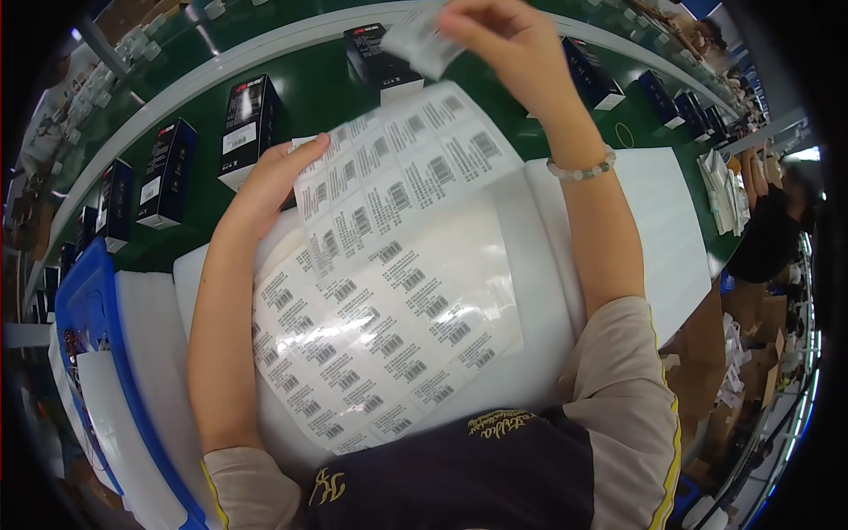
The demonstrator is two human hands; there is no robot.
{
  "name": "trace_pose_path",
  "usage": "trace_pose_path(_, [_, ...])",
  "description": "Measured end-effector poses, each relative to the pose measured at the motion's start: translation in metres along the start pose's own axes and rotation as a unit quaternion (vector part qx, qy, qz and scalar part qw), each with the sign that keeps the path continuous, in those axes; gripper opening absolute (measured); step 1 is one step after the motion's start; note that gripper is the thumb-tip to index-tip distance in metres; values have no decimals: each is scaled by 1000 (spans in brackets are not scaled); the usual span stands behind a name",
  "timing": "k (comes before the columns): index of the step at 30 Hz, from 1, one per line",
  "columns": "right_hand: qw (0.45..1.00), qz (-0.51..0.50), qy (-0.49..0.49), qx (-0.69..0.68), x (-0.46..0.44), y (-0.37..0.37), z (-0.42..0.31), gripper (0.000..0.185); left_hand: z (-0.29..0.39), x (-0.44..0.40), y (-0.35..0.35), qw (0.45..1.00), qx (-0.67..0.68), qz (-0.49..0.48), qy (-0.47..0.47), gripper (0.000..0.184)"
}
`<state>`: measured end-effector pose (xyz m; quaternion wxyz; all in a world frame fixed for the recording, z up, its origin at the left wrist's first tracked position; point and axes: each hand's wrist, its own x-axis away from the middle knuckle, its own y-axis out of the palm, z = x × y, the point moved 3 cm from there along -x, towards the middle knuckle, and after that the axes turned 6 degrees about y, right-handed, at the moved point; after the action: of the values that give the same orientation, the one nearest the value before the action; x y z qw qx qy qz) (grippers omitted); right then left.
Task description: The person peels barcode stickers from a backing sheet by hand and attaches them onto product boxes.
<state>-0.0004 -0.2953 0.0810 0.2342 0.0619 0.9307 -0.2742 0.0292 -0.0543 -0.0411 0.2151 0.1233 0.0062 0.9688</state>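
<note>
A printed label sheet (402, 177) is held up by the left hand (269, 181), with the thumb laid on its printed face at the left edge and the other fingers largely hidden; a grip between them is judged from this. Below and partly behind it, a glossy second sheet (353, 353) of barcode labels is spread over white padding (667, 203), close to the torso. A small whitish piece (424, 40) is pinched in the closed fingers of the right hand (521, 53), raised above the far edge of the held sheet; it is blurred, and whether it is a label, a backing scrap or a thin bag cannot be told. Behind it, partly covered by it, a dark box (362, 60) is seen on the green counter (309, 97). More dark boxes are lined up on both sides; on a left-hand box (247, 128) and its neighbour (166, 172), white labels are already borne, though whether these were taken from such sheets cannot be told. As for what is left, rows of labels are seen across most of both sheets, so only a small share is judged to have been used, if any; no bare place can be made out with certainty, and the piece in the right hand is not yet set down. A blue bin (124, 327) is placed at the left.
</note>
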Motion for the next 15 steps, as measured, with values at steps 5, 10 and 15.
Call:
trace_pose_path(5, [979, 99, 153, -90, -10, -13, 50, 34, -10, 9, -1, 997, -39, -42, -43, 42])
trace_pose_path(10, [969, 53, 200, -133, -3, 1, 61, 60, 3, 12, 4, 997, -54, -63, -11, 41])
trace_pose_path(15, [957, -4, 238, -165, -2, 26, 75, 78, -2, 14, 2, 995, -51, -81, 14, 47])
